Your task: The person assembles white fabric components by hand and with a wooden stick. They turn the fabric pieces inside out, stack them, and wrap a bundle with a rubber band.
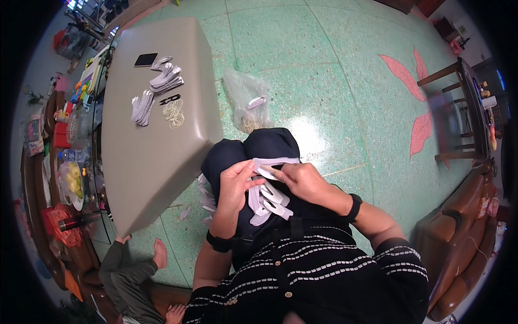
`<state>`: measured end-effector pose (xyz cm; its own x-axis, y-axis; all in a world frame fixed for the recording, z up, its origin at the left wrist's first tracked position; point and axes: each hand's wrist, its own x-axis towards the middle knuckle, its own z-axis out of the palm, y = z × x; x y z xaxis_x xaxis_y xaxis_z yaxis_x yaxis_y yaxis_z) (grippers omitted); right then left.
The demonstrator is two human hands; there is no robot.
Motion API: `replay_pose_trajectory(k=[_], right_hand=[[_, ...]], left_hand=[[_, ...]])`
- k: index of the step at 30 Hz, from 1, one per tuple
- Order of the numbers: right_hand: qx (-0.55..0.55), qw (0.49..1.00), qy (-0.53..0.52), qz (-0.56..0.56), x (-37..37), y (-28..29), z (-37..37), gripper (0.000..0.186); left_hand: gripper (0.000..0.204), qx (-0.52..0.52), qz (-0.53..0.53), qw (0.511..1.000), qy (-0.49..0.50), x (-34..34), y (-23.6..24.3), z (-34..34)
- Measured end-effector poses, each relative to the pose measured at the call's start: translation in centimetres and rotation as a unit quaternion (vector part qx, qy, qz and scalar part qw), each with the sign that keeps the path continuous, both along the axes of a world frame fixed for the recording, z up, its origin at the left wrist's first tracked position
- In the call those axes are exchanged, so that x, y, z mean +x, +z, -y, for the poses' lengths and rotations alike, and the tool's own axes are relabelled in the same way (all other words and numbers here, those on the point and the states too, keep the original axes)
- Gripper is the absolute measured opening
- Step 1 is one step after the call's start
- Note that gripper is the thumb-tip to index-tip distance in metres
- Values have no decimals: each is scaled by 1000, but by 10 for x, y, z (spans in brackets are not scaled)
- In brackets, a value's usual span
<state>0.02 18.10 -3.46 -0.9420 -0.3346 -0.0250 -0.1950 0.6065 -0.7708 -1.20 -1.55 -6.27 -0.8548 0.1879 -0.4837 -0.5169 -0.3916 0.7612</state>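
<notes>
Above my lap I hold a pale white strip with an oval opening [280, 161]; whether it is cloth or paper I cannot tell. My left hand [233, 181] pinches its left end between thumb and fingers. Closed on its right part is my right hand [306, 182], fingers pointing left. Several similar white looped pieces [275, 194] lie on my dark trousers just below the hands. To the left, on a beige padded bench [162, 156], are stacked bundles of white strips [166, 80], another bundle [142, 108], black thread snips [170, 99] and a tangle of cream-coloured loops [174, 113].
A dark phone [145, 60] lies on the bench. A clear plastic bag [245, 94] with a white piece sits on the green floor beyond my knees. More white pieces [206, 194] are by my left leg. Another person's bare foot [159, 254] shows lower left; a brown sofa [453, 237] stands right.
</notes>
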Motion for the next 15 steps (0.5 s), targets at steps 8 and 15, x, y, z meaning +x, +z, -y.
replay_pose_trajectory(k=[8, 15], right_hand=[[-27, 998, -42, -30, 2, -5, 7, 26], [-93, 993, -74, -5, 2, -10, 11, 25]], left_hand=[[22, -22, -60, 997, -37, -1, 0, -1], [21, -91, -106, 989, -41, -1, 1, -1]])
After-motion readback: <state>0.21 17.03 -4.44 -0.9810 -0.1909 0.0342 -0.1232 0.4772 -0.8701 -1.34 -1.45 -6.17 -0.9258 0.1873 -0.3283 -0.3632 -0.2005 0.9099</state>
